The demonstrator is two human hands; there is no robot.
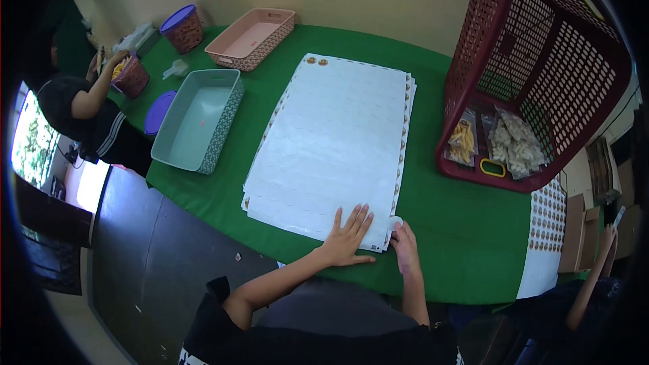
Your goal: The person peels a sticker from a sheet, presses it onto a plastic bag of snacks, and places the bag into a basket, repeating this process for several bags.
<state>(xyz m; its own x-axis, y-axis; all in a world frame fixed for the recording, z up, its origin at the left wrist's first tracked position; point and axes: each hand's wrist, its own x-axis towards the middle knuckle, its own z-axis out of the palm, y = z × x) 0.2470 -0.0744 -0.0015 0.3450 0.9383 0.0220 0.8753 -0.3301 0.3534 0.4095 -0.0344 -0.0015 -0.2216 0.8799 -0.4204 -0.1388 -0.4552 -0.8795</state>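
A stack of large white sticker sheets (331, 135) lies in front of me, with faint round outlines across the top sheet. Two brown round stickers (317, 62) show at its far left corner, and more brown prints peek out along the stack's edges. My left hand (346, 240) rests flat on the near edge of the top sheet, fingers spread. Just right of it, at the near right corner, my right hand (406, 250) pinches a small round whitish sticker (395, 222); its printed side is not visible.
At right, a maroon basket (466, 169) lies on its side holding bagged pieces (517, 143). Green (226, 125) and pink (270, 17) trays stand left, near a purple-lidded container (182, 30). One person (88, 108) works at far left, another person's arm (595, 274) shows at right.
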